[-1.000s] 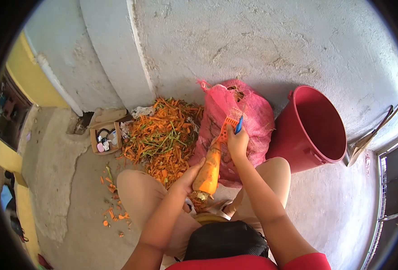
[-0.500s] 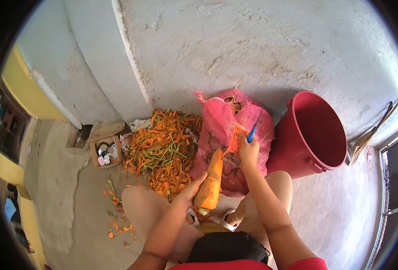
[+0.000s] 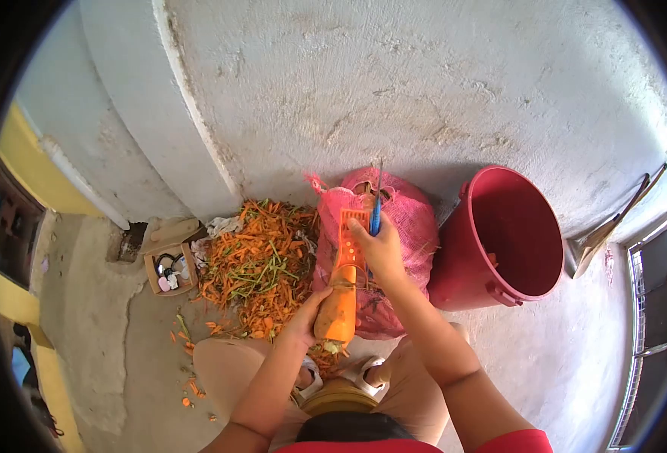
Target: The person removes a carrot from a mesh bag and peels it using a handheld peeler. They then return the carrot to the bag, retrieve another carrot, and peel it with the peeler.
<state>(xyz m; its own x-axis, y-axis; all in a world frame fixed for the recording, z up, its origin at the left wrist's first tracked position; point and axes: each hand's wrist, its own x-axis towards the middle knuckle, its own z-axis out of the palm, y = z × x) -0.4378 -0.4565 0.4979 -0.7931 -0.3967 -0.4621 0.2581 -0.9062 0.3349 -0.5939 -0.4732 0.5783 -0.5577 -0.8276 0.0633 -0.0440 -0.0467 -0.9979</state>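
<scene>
A large, partly peeled carrot (image 3: 338,315) is gripped in my left hand (image 3: 303,320), its thick end toward me. My right hand (image 3: 382,253) is closed round an orange peeler (image 3: 354,226) with holes in its handle. The peeler's lower end lies over the carrot's far tip. In that same hand is a blue-handled knife (image 3: 376,216), its thin blade pointing up and away from me. Behind the peeler stands a pink mesh sack (image 3: 409,226). A heap of carrot peelings (image 3: 261,264) spreads on the floor left of the sack.
A red bucket (image 3: 462,260) stands right of the sack, a piece of orange inside. Against the right wall leans a dustpan (image 3: 594,238). A small cardboard box (image 3: 152,273) with odds and ends sits left of the heap. Rough wall (image 3: 311,90) rises behind.
My right hand has swung the peeler from beside the carrot's tip onto it. The carrot has shifted slightly left, and the knife now points more upright. The whole view has shifted a little.
</scene>
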